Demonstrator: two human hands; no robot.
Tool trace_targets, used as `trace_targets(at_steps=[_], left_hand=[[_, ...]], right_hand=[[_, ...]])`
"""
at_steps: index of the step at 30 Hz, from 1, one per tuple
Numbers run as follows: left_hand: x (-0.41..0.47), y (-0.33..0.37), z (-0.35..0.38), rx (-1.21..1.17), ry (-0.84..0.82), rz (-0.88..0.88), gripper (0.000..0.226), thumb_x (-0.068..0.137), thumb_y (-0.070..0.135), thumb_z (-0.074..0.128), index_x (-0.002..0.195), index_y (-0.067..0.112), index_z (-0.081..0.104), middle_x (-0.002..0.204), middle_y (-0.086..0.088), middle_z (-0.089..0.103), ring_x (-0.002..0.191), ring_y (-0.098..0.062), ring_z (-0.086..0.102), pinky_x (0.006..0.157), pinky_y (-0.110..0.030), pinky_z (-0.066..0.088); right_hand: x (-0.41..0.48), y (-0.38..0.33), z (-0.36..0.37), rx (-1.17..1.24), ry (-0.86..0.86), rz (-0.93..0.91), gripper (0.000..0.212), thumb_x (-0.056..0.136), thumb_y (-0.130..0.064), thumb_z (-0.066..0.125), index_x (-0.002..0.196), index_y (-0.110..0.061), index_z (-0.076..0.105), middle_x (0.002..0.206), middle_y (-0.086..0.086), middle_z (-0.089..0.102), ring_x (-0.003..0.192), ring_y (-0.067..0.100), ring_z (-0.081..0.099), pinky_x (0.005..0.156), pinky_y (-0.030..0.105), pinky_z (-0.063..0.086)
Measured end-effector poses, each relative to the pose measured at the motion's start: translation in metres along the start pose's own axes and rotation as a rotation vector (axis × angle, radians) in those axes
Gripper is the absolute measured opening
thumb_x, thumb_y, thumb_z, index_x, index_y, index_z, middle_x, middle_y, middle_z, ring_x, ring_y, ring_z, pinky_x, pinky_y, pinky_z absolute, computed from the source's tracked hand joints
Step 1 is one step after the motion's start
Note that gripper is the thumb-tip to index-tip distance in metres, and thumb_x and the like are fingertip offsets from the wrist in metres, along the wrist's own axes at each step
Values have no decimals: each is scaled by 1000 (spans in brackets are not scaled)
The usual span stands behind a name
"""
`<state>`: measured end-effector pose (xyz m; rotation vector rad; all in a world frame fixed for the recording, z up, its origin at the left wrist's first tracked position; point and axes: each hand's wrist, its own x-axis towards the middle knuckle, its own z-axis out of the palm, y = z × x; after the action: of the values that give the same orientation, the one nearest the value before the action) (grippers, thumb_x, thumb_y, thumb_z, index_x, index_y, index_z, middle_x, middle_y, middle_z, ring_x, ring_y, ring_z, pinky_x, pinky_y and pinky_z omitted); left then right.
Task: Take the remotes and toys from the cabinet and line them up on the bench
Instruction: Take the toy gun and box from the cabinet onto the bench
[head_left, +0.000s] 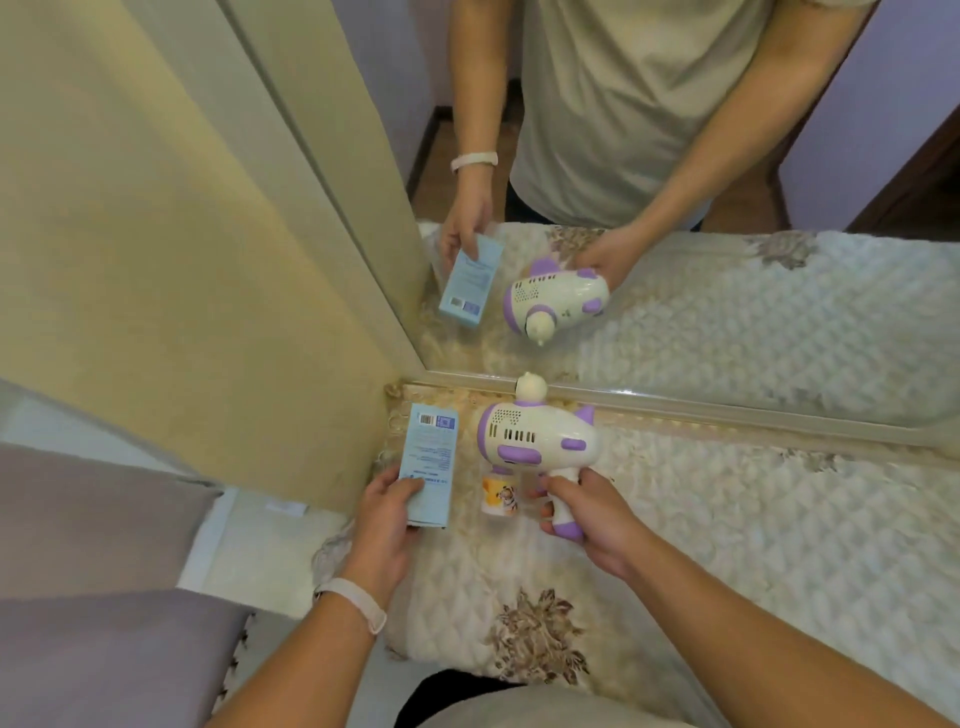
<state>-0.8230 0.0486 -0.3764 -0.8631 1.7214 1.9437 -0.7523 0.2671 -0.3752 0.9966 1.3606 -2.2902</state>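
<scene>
My left hand (387, 514) grips the near end of a light blue box (431, 462) printed with a barcode; the box lies lengthwise on the quilted bench (727, 519) close to the left corner. My right hand (582, 512) is closed around the handle of a white and purple toy gun (535, 434), whose muzzle points left and whose cream knob touches the mirror's lower frame. A small bottle with an orange cartoon label (498, 496) hangs under the toy's body, between my two hands.
A large mirror (675, 260) stands along the bench's far edge and reflects both hands, the box and the toy. A yellow wall panel (182, 260) closes the left side. Grey cushions (104, 571) lie at the lower left. The quilted cover stretches to the right.
</scene>
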Motion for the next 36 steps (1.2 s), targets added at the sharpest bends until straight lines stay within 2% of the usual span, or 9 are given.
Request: trace_targets(at_steps=[8,13,17,21,26,28,31,33,36], left_hand=[[65,-8,0,110,-11,-10,32,86,0,63,118,6,60,111,-14,70,95,-29,69,82,-44,55],[86,-18,3,286,-32,91,27,89,0,63,114,8,59,108,-10,70,88,-18,70,69,-24,58],[84,-20,5,489,-15,274,24,89,7,64,112,14,60,98,-5,69,81,-9,66,61,-13,52],[73,-21,2,566,-30,303,30,92,14,62,122,16,60,107,0,68,91,-11,66,76,-28,55],[51,-13,-3,671,-14,402,31,91,11,55,117,28,60,105,11,61,96,-11,62,80,-27,51],[39,-10,-4,730,2,452,31,91,8,54,118,21,61,104,11,56,98,-11,58,80,-23,44],[20,-9,-8,797,4,549,30,89,5,54,111,25,59,100,19,54,105,-17,56,87,-27,42],[6,-10,-13,847,25,576,32,90,8,54,119,21,59,115,9,60,113,-16,54,95,-31,43],[-24,-12,-18,975,82,642,37,92,14,58,129,14,57,129,-1,58,118,-16,52,94,-24,36]], right_hand=[[46,7,19,-14,-26,43,17,89,1,58,106,0,61,83,14,66,62,18,48,58,33,41],[59,15,17,-84,20,55,11,89,-4,62,99,0,64,79,10,69,66,21,54,60,34,44],[58,18,12,-241,73,36,32,79,-23,70,102,-2,67,86,13,73,74,22,65,68,38,52],[49,13,10,-412,122,-12,17,90,-25,65,102,-14,69,93,7,75,83,18,70,69,30,56],[34,7,8,-622,219,-91,9,95,-26,55,89,-22,61,87,0,65,73,11,59,66,27,43],[27,5,4,-726,224,-99,12,96,-28,53,103,-22,60,95,-2,64,81,12,59,71,29,44],[17,4,-3,-881,217,-130,34,96,-33,51,125,-19,56,113,-1,63,95,15,61,76,29,43],[7,0,-7,-963,198,-192,37,94,-34,52,127,-18,57,120,0,61,94,13,61,78,30,45],[-10,-7,-14,-1085,103,-309,35,95,-34,52,125,-18,58,121,-3,59,86,8,60,76,23,47]])
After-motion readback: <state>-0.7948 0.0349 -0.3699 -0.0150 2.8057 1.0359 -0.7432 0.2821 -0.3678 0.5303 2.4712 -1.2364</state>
